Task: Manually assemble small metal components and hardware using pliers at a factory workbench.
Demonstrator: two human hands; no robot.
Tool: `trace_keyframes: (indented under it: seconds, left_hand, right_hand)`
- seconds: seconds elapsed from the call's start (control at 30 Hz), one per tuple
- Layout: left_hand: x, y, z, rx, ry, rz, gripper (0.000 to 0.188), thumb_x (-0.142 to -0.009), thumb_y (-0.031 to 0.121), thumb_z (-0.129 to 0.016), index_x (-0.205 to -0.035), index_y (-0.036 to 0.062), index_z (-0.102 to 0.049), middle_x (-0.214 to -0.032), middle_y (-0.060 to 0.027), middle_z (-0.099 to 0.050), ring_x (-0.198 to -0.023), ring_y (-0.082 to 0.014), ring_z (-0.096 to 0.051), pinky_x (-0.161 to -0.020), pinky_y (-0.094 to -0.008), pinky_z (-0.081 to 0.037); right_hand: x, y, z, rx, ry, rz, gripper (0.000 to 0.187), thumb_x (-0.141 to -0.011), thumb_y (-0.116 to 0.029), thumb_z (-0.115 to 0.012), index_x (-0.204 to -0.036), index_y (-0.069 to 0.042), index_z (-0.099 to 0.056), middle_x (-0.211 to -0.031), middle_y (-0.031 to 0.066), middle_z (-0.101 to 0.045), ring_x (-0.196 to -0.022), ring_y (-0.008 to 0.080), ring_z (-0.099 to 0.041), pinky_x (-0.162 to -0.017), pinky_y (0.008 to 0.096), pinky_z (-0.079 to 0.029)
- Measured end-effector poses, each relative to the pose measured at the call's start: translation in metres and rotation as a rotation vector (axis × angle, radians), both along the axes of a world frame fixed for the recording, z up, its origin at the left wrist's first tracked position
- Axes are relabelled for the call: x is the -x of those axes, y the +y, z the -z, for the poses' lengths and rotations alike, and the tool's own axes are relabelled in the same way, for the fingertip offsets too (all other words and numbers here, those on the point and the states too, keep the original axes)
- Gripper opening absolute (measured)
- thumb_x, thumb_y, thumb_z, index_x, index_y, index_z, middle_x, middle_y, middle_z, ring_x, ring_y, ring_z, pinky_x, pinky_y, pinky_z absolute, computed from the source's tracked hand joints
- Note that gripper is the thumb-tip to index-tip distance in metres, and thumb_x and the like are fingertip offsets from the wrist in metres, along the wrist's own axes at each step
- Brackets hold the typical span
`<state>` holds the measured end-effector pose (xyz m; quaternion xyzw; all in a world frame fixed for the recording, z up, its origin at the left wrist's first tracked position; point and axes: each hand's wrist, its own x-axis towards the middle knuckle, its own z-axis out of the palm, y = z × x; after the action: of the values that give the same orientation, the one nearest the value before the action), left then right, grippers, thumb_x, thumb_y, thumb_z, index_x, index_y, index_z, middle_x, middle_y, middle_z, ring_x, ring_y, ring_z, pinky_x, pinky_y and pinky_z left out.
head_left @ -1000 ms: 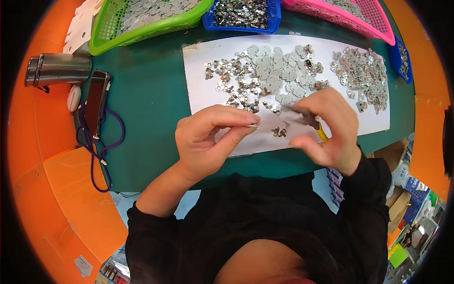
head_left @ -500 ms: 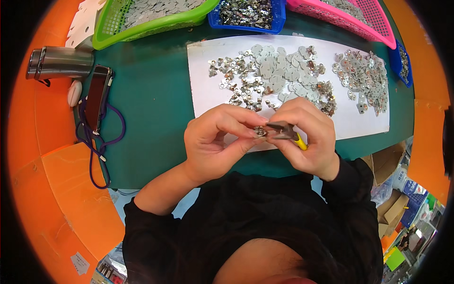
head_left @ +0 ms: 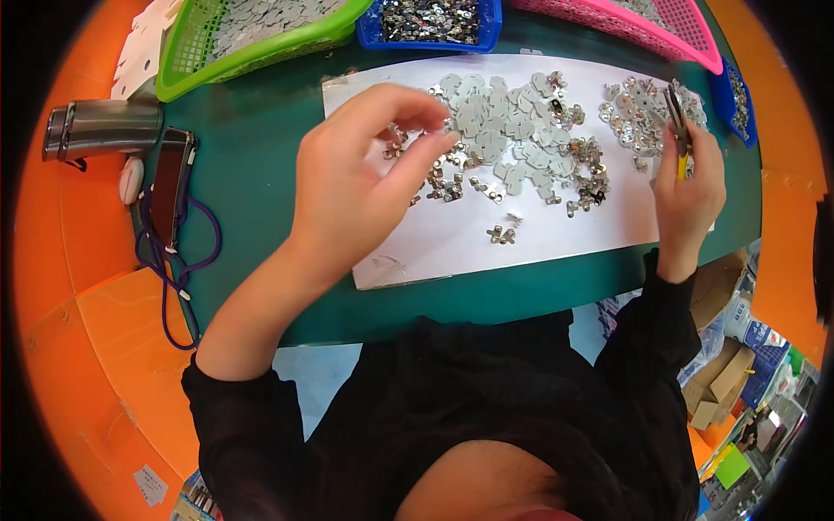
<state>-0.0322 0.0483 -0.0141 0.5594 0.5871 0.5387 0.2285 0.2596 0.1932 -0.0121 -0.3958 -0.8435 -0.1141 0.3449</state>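
My left hand (head_left: 360, 169) hovers over the left pile of small shiny metal parts (head_left: 447, 184), thumb and fingertips curved but apart, with nothing visible between them. It hides part of that pile. In my right hand (head_left: 692, 195) is a pair of pliers (head_left: 678, 113) with a yellow handle, jaws pointing away from me. That hand is at the near edge of the right pile of metal parts (head_left: 638, 108). A heap of flat grey metal plates (head_left: 499, 117) lies between the piles. One small metal piece (head_left: 501, 234) sits apart on the white sheet (head_left: 556, 247), nearer me.
Along the back stand a green basket (head_left: 261, 61), a blue bin (head_left: 430, 45) and a pink basket (head_left: 643, 39), all holding metal parts. A smaller blue tray (head_left: 738, 104) is at the right. On the left lie a steel cup (head_left: 109, 130) and a phone (head_left: 171, 191) with a purple cord.
My hands have parted from the middle, where they held a small metal part together. The left moved up and left; the right carried the pliers to the right pile. A piece now lies on the sheet.
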Motion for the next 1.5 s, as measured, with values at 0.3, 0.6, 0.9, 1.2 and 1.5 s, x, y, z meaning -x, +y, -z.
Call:
trace_keyframes:
  seconds: [0.3, 0.6, 0.9, 1.2, 1.5]
  left_hand:
    - [-0.006, 0.035, 0.014, 0.12, 0.627, 0.036, 0.014, -0.077, 0.014, -0.077, -0.088, 0.0082, -0.071, -0.08, -0.0033, -0.067, -0.081, -0.026, -0.057, -0.083, -0.0411, -0.043]
    - [-0.008, 0.028, 0.013, 0.066, 0.305, 0.072, 0.013, -0.081, 0.007, -0.073, -0.093, 0.0052, -0.074, -0.082, -0.0077, -0.07, -0.071, -0.0216, -0.065, -0.063, -0.0276, -0.05]
    - [-0.009, -0.001, -0.007, 0.416, -0.394, 0.112, 0.024, -0.091, 0.002, -0.064, -0.114, -0.0045, -0.064, -0.086, -0.0081, -0.069, -0.076, -0.0099, -0.066, -0.067, -0.0204, -0.052]
    - [-0.017, -0.025, 0.001, 0.486, -1.004, 0.096, 0.02, -0.093, 0.006, -0.065, -0.111, 0.0001, -0.061, -0.095, -0.0115, -0.069, -0.087, -0.0185, -0.071, -0.076, -0.0263, -0.058]
    - [-0.021, -0.037, 0.002, 0.385, -1.258, 0.125, 0.021, -0.094, 0.007, -0.063, -0.113, 0.0018, -0.059, -0.096, -0.0121, -0.069, -0.086, -0.0187, -0.07, -0.074, -0.0267, -0.057]
  right_hand:
    - [0.002, -0.004, 0.001, 0.281, 0.211, -0.022, 0.017, -0.088, -0.005, -0.068, -0.104, 0.001, -0.065, -0.089, 0.0073, -0.066, -0.08, 0.0163, -0.06, -0.073, 0.0295, -0.047]
    - [0.042, -0.071, -0.009, 0.679, 0.012, -0.592, 0.031, -0.067, 0.009, -0.069, -0.095, -0.005, -0.068, -0.078, 0.006, -0.063, -0.071, 0.0226, -0.058, -0.065, 0.0313, -0.044]
    - [0.056, -0.079, 0.003, 0.467, -0.15, -0.496, 0.031, -0.065, -0.005, -0.078, -0.093, -0.008, -0.065, -0.08, 0.006, -0.06, -0.073, 0.0256, -0.057, -0.065, 0.0352, -0.043]
    - [0.076, -0.081, -0.012, 0.812, 0.198, -0.461, 0.014, -0.082, 0.001, -0.067, -0.094, -0.001, -0.061, -0.08, 0.0049, -0.057, -0.073, 0.0145, -0.054, -0.067, 0.0264, -0.041]
    - [0.104, -0.084, -0.022, 1.426, 0.572, -0.53, 0.01, -0.095, -0.009, -0.06, -0.098, 0.0, -0.058, -0.085, -0.0013, -0.055, -0.078, 0.005, -0.047, -0.069, 0.0211, -0.037]
